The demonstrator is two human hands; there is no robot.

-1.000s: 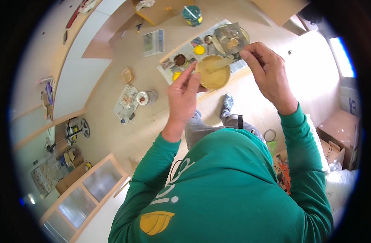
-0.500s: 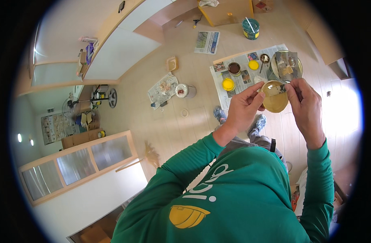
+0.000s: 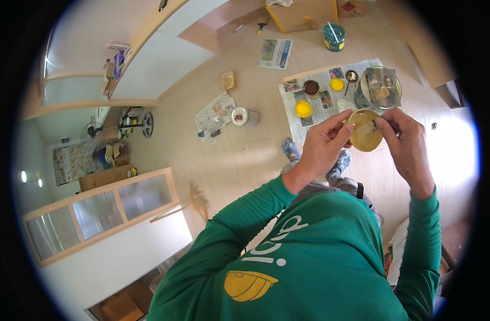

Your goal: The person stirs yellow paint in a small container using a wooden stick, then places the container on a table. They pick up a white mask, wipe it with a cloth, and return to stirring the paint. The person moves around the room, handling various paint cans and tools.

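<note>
Head cam: L grip (image 3: pixel 322 141) w/ yellow bowl (image 3: pixel 365 139), R grip (image 3: pixel 405 135) w/ scraper (image 3: pixel 371 124).

Left hand (image 3: pixel 321 145) and right hand (image 3: pixel 406 140) close together, fingers (image 3: pixel 336 124) curled, forearms (image 3: pixel 258 202) extended.

Green top (image 3: pixel 330 241), front: large white lettering (image 3: pixel 260 260), running slantwise; yellow helmet emblem (image 3: pixel 250 285) next to it.
Loose newspaper (image 3: pixel 276 53), floor: bold heading on blue, fine columns too small to read.
Newspaper under tins (image 3: pixel 322 75): dark heading at near-left edge, small print blurred.
Carton (image 3: pixel 344 10), top edge: red diamond-shaped sign (image 3: pixel 353 7), wording illegible.
</note>
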